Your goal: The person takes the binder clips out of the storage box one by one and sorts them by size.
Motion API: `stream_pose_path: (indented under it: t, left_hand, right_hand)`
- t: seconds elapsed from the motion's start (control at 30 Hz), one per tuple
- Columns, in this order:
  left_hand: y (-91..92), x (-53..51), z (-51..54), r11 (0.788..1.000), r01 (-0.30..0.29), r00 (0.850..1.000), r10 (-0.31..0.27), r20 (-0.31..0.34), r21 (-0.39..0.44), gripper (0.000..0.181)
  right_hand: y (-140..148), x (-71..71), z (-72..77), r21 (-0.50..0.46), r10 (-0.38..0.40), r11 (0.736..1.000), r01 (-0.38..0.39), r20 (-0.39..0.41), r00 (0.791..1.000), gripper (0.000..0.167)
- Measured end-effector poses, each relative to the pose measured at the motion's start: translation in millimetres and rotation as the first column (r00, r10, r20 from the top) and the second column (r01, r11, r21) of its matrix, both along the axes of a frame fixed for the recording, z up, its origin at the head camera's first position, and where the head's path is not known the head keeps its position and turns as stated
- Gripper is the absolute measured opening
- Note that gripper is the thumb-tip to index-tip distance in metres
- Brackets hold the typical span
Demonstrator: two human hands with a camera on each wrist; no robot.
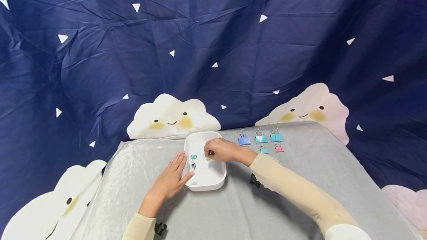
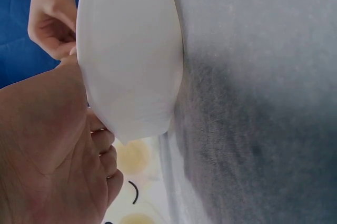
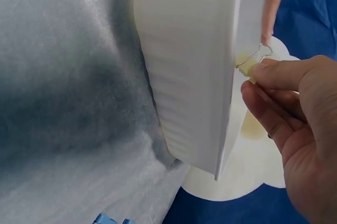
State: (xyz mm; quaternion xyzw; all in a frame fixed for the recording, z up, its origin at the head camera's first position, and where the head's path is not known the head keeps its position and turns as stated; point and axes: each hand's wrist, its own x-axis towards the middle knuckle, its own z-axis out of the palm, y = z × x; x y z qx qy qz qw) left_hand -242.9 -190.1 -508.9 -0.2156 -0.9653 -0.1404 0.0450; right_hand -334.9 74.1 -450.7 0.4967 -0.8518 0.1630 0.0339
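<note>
My right hand (image 1: 221, 149) is over the white tray (image 1: 204, 187). In the right wrist view, the thumb and fingers of the right hand (image 3: 295, 113) pinch a small yellow binder clip (image 3: 246, 66) with silver wire handles. Inside the tray's left part lie a teal binder clip (image 1: 193, 156) and a dark blue one (image 1: 193, 166). The left hand (image 1: 170, 177) rests with extended fingers along the tray's left rim. Seen from the left wrist, that hand (image 2: 58, 145) is beside the tray wall (image 2: 129, 60), its palm in view.
Right of the tray stand larger binder clips, blue (image 1: 244, 140) and teal (image 1: 261, 139), another teal one (image 1: 276, 137), and smaller teal (image 1: 264, 150) and pink (image 1: 279, 149) ones. Grey cloth (image 1: 283, 203) covers the table; a navy curtain (image 1: 200, 73) hangs behind.
</note>
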Motion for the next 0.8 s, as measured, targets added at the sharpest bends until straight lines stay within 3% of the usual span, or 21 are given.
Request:
stream_pose_path:
  t: [0.47, 0.8]
  left_hand:
    - [-0.4, 1.2, 0.7, 1.0, -0.009, 1.0, 0.009, 0.006, 0.005, 0.082]
    - [0.5, 0.8, 1.2, 1.0, -0.011, 1.0, 0.011, 0.008, 0.003, 0.082]
  right_hand:
    - [36, 11.0, 11.8, -0.171, -0.126, 0.975, 0.14, 0.089, 0.988, 0.014]
    - [66, 18.7, 13.2, -0.247, -0.166, 0.952, 0.181, 0.082, 0.983, 0.015]
